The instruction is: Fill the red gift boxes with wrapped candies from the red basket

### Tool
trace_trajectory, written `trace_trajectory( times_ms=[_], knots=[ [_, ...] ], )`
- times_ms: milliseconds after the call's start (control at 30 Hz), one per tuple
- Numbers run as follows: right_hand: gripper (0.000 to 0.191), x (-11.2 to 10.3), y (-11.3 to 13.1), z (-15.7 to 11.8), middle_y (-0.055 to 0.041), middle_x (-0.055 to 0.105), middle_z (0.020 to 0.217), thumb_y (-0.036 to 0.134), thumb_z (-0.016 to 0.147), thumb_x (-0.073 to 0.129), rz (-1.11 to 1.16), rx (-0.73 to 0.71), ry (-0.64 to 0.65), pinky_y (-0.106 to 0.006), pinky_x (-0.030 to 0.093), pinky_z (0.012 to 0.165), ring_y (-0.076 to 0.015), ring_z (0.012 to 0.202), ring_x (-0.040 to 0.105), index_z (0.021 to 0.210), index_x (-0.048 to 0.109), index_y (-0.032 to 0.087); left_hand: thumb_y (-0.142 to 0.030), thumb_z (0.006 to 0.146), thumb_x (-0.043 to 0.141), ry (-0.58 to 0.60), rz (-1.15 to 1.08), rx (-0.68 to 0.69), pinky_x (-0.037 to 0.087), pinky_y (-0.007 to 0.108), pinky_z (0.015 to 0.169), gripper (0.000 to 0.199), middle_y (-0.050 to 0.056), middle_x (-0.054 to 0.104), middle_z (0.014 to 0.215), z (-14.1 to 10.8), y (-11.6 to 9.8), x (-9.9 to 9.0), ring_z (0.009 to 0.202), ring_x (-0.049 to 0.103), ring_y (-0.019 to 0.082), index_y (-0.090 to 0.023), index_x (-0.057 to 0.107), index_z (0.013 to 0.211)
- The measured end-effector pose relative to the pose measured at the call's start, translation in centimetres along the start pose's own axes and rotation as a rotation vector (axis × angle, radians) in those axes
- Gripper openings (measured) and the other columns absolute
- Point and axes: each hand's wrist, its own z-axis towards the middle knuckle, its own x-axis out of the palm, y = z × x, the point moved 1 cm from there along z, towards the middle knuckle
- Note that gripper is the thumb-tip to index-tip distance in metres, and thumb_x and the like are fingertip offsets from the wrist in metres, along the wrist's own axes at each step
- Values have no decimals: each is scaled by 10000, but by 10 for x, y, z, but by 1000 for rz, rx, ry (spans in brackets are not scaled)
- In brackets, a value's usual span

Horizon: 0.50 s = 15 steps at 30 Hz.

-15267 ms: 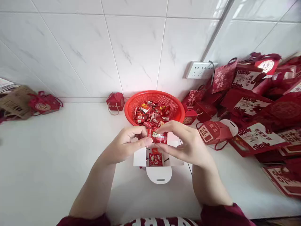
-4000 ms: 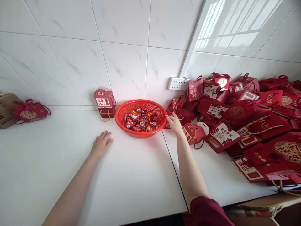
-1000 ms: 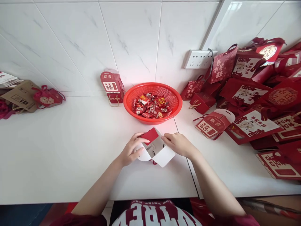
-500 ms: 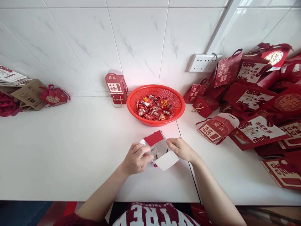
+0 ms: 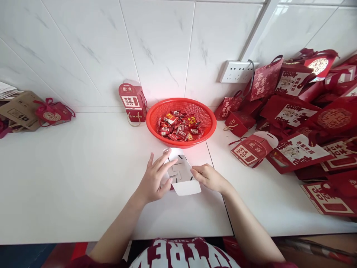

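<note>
A small open gift box [image 5: 182, 169], white inside with dark slits, lies between my hands on the white tabletop. Its flaps at the near and far ends are folded outward. My right hand [image 5: 209, 176] pinches the box's right wall. My left hand [image 5: 156, 178] is open at the left side, its fingers spread over that edge and the thumb by the near corner. Just beyond the box stands a red plastic basket [image 5: 152, 128] holding many small wrapped candies [image 5: 181, 128].
A closed red gift box [image 5: 133, 102] stands against the wall, left of the basket. Many red gift boxes [image 5: 295, 111] are heaped at the right, below a socket panel [image 5: 237, 71]. At the far left are a small red box [image 5: 54, 112] and a brown carton [image 5: 21, 111].
The box has turned and its far flap now points outward, showing more of the white inside. My left hand's fingers have spread apart. My right hand keeps its pinch.
</note>
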Motion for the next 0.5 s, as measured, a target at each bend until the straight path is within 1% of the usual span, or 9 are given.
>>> trace_trajectory(
  times_ms=[33,67,133,200,267,300,367,433,500],
  knots=[
    [414,1,0,0,38,542,567,392,1029,354,10,-3,2,-245,342,569,-116,526,475,663,436,214,-227,915,451,17,-18,-12,20,617,1217,592,120,180,1654,0,0,-1,1510,238,315,-212,374,1502],
    [418,1,0,1,39,537,565,385,1031,352,13,-5,-2,-246,341,567,-114,523,469,659,438,213,-225,917,449,24,-34,-10,31,619,1216,555,115,166,1658,0,1,0,1512,227,321,-214,422,1471],
    [428,2,-1,1,44,501,548,372,1028,367,-5,-11,-15,-250,337,555,-111,511,438,634,420,212,-225,909,467,32,-72,31,97,608,1218,377,99,212,1649,-1,4,1,1505,240,336,-209,612,1256],
    [404,3,-1,1,46,467,553,355,1008,428,-32,-29,-70,-255,342,542,-114,513,415,630,409,216,-257,897,510,35,-132,90,251,560,1193,187,87,405,1567,-3,7,3,1468,314,337,-204,683,941],
    [300,2,1,0,23,519,654,331,971,514,-46,-85,-188,-265,401,570,-131,578,471,695,475,220,-347,885,572,36,-196,130,376,518,1128,192,85,594,1397,-3,10,6,1396,410,338,-210,644,771],
    [214,0,3,-1,-8,569,757,316,954,551,-54,-134,-261,-282,452,626,-152,664,532,762,535,220,-414,872,607,40,-220,142,394,518,1113,239,84,648,1316,-3,10,6,1359,447,343,-215,630,741],
    [76,-3,10,-2,-86,613,1036,278,940,583,-85,-253,-374,-357,514,825,-220,952,603,943,639,227,-539,824,665,59,-254,162,367,539,1129,342,87,681,1242,-3,9,7,1313,486,357,-218,615,719],
    [165,-8,17,-4,-113,572,1251,239,951,574,-119,-348,-405,-443,473,998,-269,1196,544,1065,692,258,-596,782,699,91,-287,184,350,537,1141,401,92,678,1234,-2,5,8,1314,483,363,-216,599,704],
    [239,-14,24,-5,-98,549,1345,211,965,557,-103,-374,-359,-475,444,1060,-271,1262,523,1139,703,286,-582,772,716,117,-320,199,378,511,1120,400,96,666,1250,-1,1,8,1330,467,360,-213,582,698]
  ],
)
